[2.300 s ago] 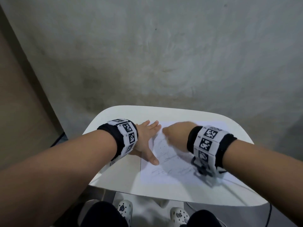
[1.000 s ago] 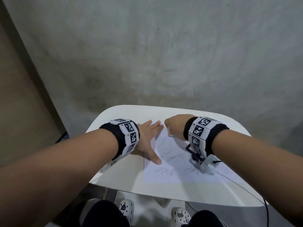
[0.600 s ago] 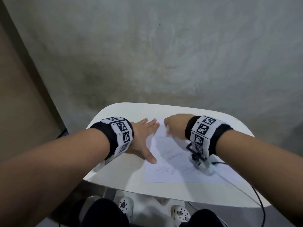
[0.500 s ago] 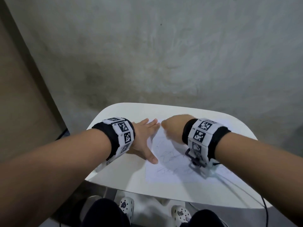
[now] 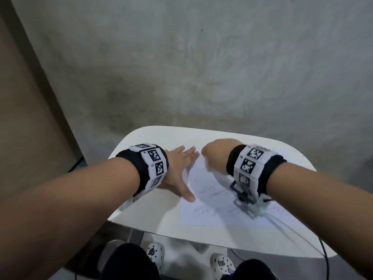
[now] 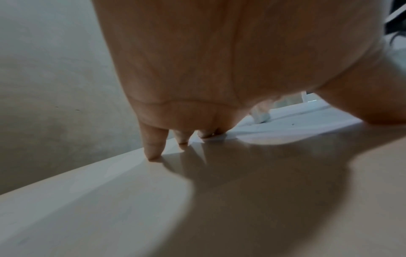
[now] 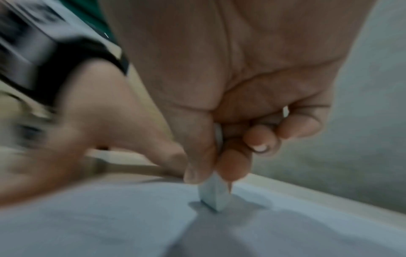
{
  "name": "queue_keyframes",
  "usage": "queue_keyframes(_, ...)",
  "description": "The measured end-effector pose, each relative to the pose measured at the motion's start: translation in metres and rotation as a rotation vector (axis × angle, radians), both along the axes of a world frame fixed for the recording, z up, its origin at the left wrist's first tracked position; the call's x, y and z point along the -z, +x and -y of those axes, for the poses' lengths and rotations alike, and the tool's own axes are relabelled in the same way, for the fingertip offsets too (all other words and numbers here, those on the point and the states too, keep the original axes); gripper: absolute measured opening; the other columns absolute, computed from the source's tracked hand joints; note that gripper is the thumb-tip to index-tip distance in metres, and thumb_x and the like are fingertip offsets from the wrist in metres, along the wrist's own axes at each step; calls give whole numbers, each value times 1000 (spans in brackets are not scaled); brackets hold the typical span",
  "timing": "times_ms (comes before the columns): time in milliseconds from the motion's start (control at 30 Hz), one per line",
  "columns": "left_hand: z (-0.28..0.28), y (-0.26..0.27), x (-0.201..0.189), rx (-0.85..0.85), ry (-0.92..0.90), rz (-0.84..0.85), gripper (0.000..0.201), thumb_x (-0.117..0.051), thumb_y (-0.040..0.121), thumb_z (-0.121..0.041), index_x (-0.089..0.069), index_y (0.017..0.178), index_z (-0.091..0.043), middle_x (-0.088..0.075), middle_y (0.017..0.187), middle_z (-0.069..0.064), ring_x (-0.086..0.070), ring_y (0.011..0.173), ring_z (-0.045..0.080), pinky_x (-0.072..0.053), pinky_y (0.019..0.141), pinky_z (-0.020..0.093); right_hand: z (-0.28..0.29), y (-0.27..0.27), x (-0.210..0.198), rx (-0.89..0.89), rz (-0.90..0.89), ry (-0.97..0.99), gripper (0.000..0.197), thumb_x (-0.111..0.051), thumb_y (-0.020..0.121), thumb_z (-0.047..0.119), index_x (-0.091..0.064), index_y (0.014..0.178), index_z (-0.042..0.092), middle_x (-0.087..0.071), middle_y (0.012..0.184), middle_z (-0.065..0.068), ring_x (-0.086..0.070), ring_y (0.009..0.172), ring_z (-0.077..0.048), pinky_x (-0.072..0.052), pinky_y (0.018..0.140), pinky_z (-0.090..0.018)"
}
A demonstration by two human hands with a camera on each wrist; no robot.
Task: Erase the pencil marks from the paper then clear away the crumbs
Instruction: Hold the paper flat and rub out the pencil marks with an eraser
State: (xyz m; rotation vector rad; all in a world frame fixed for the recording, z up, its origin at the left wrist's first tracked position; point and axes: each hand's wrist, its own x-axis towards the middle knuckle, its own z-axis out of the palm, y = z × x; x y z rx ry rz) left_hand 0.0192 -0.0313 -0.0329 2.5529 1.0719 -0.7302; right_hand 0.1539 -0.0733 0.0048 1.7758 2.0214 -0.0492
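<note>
Head view shows the rounded white table [image 5: 161,219] bare along its near edge, the white paper sheet with pencil scribbles [image 5: 205,211] lying right of centre. My left hand [image 5: 177,174] presses flat on its left edge; my right hand [image 7: 230,104] pinches a small white eraser [image 7: 214,194] onto its far corner.

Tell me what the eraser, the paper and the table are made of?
Eraser: probably rubber or vinyl; a pale, matte block with crisp edges, pinched by the right hand.
Paper: a thin, white, matte sheet lying flat, with pencil scribbles, pressed by the left hand.
Table: smooth off-white top with rounded corners and a soft sheen; plastic or laminate, I cannot tell which.
</note>
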Motion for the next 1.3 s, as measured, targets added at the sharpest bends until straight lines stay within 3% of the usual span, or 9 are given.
queue_keyframes(100,1,0,0,-26,2,32,134,-73,62,-71,20,150,-32,27,155,-17,22,145,12,-6,119,53,10,-18,8,-99,-32,-116,33,-55,93,27,-57,124,17,-64,118,-3,-59,98,-22,-42,79,-30)
queue_keyframes(233,0,0,-1,3,1,3,135,-70,63,-74,25,148,-30,28,156,-12,22,145,15,-6,119,55,-3,1,1,17,-17,32,21,-55,88,25,-65,104,16,-67,96,0,-62,90,-23,-44,71,-27)
queue_keyframes(367,1,0,-1,-28,-9,52,133,-74,62,-70,20,150,-35,27,155,-17,24,145,12,-6,119,55,8,-18,8,-119,-49,-107,38,-59,90,26,-56,128,21,-63,118,2,-60,108,-20,-42,80,-27)
queue_keyframes(733,2,0,0,12,28,15,136,-67,60,-79,26,147,-31,26,157,-12,22,146,17,0,118,56,-10,-1,-1,54,-92,-10,22,-57,85,23,-65,104,15,-69,89,2,-65,89,-22,-48,74,-29)
queue_keyframes(867,11,0,-9,-51,30,16,111,-68,68,-70,-13,153,-26,23,156,-16,19,146,15,6,117,50,0,-16,8,-79,-102,-61,26,-59,89,25,-61,115,19,-69,104,-2,-64,99,-22,-46,79,-30)
queue_keyframes(1000,7,2,-5,11,46,-24,128,-64,62,-79,5,154,-24,23,158,-10,21,146,17,7,117,55,-15,-3,1,55,-107,16,21,-57,85,22,-64,105,17,-69,97,0,-65,94,-23,-49,75,-31)
queue_keyframes(1100,9,2,-9,-34,33,-14,93,-65,67,-75,-46,139,-19,11,161,-7,23,146,16,9,118,51,-7,-16,10,-51,-119,-39,28,-58,86,23,-62,114,20,-69,102,0,-65,94,-23,-47,72,-29)
queue_keyframes(1233,7,2,-5,10,46,-15,131,-64,62,-80,14,152,-25,25,158,-9,21,147,18,5,117,55,-19,0,2,61,-129,53,20,-54,84,20,-65,100,16,-68,94,0,-64,90,-25,-49,73,-30)
queue_keyframes(1300,13,2,-12,-27,43,-41,114,-65,67,-75,-14,153,-22,21,159,-9,20,147,19,5,117,53,-13,-9,5,-7,-139,3,23,-56,87,21,-64,108,20,-68,98,1,-64,93,-23,-48,74,-29)
